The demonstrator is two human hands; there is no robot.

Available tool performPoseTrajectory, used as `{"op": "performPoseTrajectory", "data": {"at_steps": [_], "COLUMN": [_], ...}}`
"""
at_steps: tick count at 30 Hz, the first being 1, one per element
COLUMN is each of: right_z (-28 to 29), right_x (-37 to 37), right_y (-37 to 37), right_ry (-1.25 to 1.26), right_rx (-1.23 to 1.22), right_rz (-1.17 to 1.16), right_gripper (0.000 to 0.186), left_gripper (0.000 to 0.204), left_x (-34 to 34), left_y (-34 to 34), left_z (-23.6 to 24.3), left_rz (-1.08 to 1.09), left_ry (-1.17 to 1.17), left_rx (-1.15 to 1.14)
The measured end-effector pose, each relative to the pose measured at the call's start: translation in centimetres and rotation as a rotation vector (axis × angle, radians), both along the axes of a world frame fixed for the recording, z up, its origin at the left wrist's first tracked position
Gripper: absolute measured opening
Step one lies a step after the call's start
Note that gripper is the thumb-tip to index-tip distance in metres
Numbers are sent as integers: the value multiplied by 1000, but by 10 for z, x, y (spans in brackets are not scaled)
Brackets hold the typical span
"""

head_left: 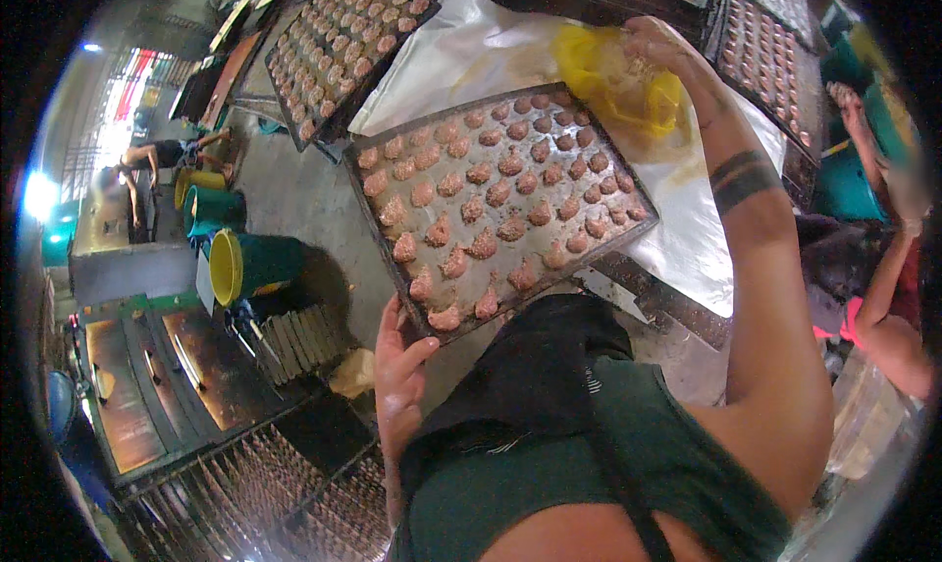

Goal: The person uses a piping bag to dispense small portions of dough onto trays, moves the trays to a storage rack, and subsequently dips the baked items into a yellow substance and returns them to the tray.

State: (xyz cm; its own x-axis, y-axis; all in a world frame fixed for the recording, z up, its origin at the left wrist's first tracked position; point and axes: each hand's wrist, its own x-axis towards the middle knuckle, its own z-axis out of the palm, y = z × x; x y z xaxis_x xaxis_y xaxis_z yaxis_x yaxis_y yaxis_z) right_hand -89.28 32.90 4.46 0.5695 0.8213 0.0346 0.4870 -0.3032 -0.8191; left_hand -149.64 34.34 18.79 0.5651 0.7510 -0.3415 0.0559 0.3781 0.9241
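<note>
A dark-rimmed baking tray holds rows of small pinkish, crumb-coated dough pieces. My left hand grips its near-left corner, thumb on the rim. My right hand is raised beyond the tray’s far-right corner, over a crumpled yellow plastic bag with pale crumbs; its fingers are curled, and what they hold is unclear. The bag lies on a white sheet, which extends beneath my right arm.
More loaded trays stand at upper left and upper right. Buckets, blackened ovens and racks fill the left. A co-worker bends at far left; others’ arms are close on the right, beside teal containers.
</note>
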Motion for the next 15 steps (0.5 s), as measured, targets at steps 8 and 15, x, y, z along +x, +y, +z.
{"op": "performPoseTrajectory", "data": {"at_steps": [8, 15], "right_z": [104, 111], "right_x": [-197, -207], "right_y": [-54, -82], "right_ry": [153, -302], "right_rx": [192, -198], "right_rz": [432, 177], "right_gripper": [27, 22], "left_gripper": [78, 79], "left_x": [-6, -18], "left_y": [19, 30], "left_z": [-10, -27], "left_rz": [-104, -139], "left_ry": [44, -58], "left_rx": [34, 12]}}
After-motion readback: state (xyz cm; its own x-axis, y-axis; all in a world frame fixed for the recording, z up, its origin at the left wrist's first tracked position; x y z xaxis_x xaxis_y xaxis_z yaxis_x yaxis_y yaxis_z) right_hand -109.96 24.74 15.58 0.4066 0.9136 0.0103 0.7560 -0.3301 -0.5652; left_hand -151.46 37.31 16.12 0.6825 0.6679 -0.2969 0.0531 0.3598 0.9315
